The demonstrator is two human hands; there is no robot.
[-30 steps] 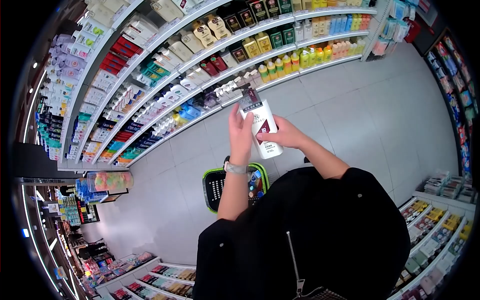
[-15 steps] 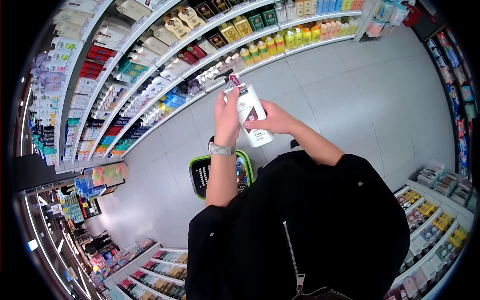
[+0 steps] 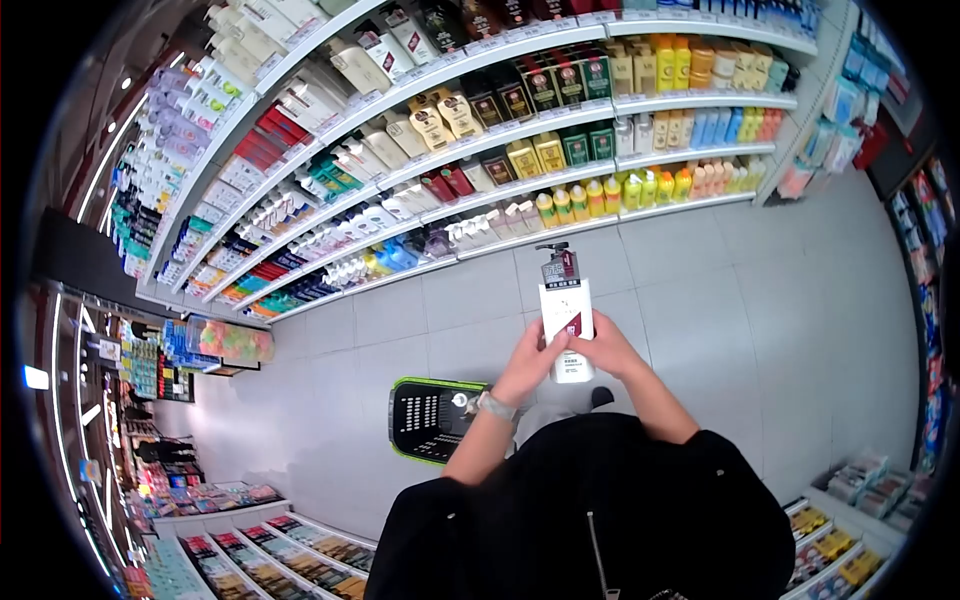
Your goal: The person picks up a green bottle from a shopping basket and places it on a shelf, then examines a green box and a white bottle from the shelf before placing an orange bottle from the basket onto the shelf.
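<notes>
A white pump bottle (image 3: 568, 300) with a dark pump head and a dark red patch on its label stands upright between my two hands, in front of my body. My left hand (image 3: 534, 360) is closed round its left side, with the thumb on the front. From the right, my right hand (image 3: 608, 350) grips the lower part, its thumb meeting the other thumb on the label. A pale watch band is on my left wrist. Below and left of the hands is a black basket with a green rim (image 3: 420, 382), holding a small white item.
Long curved shelves (image 3: 520, 130) packed with bottles and boxes run across the top and left. Grey floor tiles (image 3: 690, 300) lie between them and me. Low shelves (image 3: 270, 555) stand at the bottom left and bottom right. A hanging display (image 3: 825, 140) is at the upper right.
The view has tilted up, showing more shelf. The bottle, earlier tilted with my left hand near its neck, is now upright, and both hands hold its lower part.
</notes>
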